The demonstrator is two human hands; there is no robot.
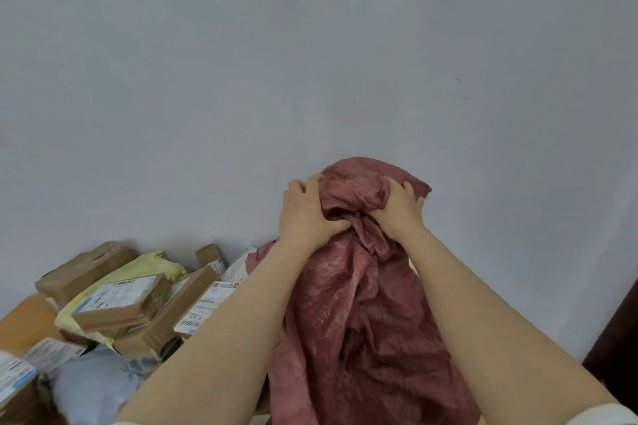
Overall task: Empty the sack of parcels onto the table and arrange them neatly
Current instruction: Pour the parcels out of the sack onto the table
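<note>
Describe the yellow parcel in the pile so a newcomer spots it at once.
Start at the red sack both hands hold up, then look left to the heap of parcels. The yellow parcel is a crumpled soft mailer wedged between brown cartons, the only pale yellow item there.

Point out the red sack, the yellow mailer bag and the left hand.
red sack (pixel 362 321), head view, on its hanging cloth body.
yellow mailer bag (pixel 152 260), head view, on its crumpled top.
left hand (pixel 307 214), head view, on its back.
</note>
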